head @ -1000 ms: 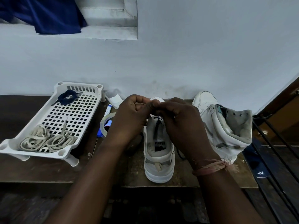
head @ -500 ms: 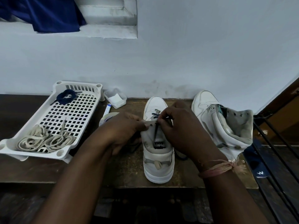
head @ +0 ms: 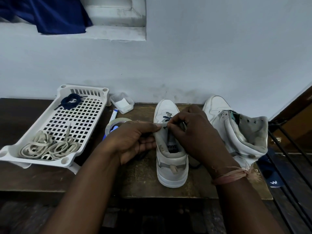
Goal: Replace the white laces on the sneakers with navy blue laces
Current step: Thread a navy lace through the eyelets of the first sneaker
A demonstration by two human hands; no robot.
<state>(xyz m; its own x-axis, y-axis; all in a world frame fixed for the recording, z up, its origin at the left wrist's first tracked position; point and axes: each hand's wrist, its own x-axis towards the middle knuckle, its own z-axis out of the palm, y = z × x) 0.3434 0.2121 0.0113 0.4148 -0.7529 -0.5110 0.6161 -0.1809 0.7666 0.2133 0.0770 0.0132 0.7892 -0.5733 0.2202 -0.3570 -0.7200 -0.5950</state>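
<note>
The white high-top leather sneaker (head: 170,159) at the table's middle is gripped at its left collar flap by the left hand (head: 135,141). A thin navy blue lace (head: 167,117) crossing its far eyelets is pinched by the right hand (head: 194,132). The second white sneaker (head: 236,129) is stood unlaced to the right.

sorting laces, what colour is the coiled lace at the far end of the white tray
Navy blue: the coiled lace in the tray, clearest in the head view.
</note>
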